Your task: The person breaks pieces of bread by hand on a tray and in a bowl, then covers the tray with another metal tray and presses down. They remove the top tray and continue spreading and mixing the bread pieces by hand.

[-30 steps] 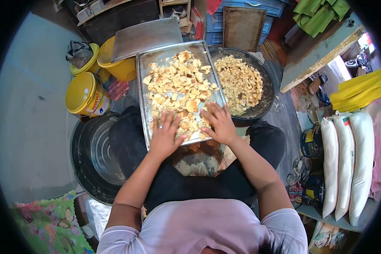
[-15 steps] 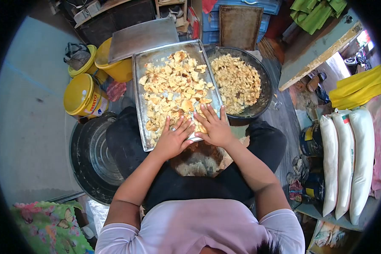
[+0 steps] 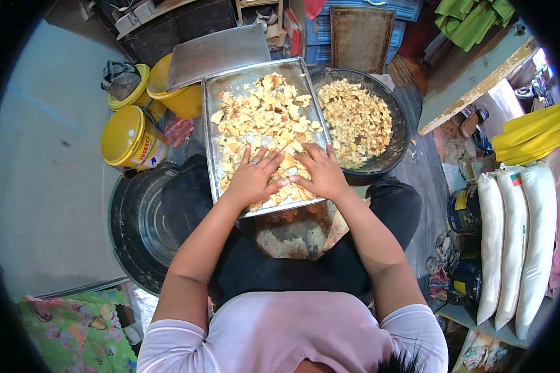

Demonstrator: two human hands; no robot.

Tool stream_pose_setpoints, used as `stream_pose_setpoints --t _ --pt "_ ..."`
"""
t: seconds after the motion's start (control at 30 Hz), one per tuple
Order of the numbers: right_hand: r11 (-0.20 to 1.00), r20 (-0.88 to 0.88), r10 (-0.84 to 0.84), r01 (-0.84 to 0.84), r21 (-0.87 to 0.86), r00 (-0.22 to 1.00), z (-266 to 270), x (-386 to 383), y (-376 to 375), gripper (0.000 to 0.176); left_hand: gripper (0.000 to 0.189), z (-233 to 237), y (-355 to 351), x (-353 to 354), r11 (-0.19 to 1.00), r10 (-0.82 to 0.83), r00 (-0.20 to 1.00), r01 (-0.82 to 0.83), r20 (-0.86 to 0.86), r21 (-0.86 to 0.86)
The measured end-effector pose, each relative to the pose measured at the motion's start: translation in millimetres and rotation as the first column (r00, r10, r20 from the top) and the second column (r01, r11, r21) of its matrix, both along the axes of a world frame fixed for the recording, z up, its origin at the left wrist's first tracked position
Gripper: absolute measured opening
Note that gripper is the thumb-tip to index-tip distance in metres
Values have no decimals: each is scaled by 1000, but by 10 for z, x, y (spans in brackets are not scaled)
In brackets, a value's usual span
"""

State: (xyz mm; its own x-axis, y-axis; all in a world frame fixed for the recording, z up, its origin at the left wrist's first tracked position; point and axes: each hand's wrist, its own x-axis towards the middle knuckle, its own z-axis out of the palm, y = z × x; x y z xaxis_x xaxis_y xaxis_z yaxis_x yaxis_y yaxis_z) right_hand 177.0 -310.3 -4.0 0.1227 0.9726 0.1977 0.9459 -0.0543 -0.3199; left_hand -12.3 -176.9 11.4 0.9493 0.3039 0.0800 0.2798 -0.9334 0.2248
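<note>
A metal baking tray (image 3: 225, 82) lies tilted across my lap, covered with torn, browned bread pieces (image 3: 269, 107). My left hand (image 3: 255, 180) rests palm down on the pieces at the tray's near end, fingers spread, a ring on one finger. Beside it, my right hand (image 3: 323, 174) also presses flat on the bread, fingers apart and the thumbs almost touching. Neither hand grips anything. Right of the tray stands a round black pan (image 3: 402, 133) full of smaller bread crumbs (image 3: 356, 121).
Yellow buckets (image 3: 123, 137) and an empty dark basin (image 3: 126, 230) stand at left. A flat metal sheet (image 3: 221, 56) sits behind the tray. White sacks (image 3: 537, 242) lean at right, below a yellow cloth (image 3: 532, 135). A worn door edge (image 3: 473, 93) juts in at upper right.
Both hands have slid farther up the tray over the bread, spreading slightly apart. Bread shows more at the near edge. The whole view has shifted a little.
</note>
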Motion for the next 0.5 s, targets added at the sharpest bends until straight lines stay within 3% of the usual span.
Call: stream_pose_setpoints --t 0.1,0.17,0.23,0.33,0.4,0.5 --pt "998 -38 -4 6 58 999 38 40 -29 64 64 25 6 -2 999 -28 998 26 51 24" --pt "998 -80 -14 18 52 997 74 88 -15 65 61 105 13 8 996 35 992 -24 118 -92" --pt "976 -130 -28 55 209 991 85 116 101 63 61 181 84 71 990 91 988 -76 127 -117" --pt "995 -80 -46 53 89 996 -1 154 216 68 63 229 199 197 979 149 978 -125 147 -164" --pt "998 -50 -36 38 45 998 -14 191 224 68 69 224 187 307 998 60 989 -60 136 -3" --pt "998 -204 -44 53 39 978 66 288 138 71 83 209 -28 343 1000 -19 999 18 28 14"
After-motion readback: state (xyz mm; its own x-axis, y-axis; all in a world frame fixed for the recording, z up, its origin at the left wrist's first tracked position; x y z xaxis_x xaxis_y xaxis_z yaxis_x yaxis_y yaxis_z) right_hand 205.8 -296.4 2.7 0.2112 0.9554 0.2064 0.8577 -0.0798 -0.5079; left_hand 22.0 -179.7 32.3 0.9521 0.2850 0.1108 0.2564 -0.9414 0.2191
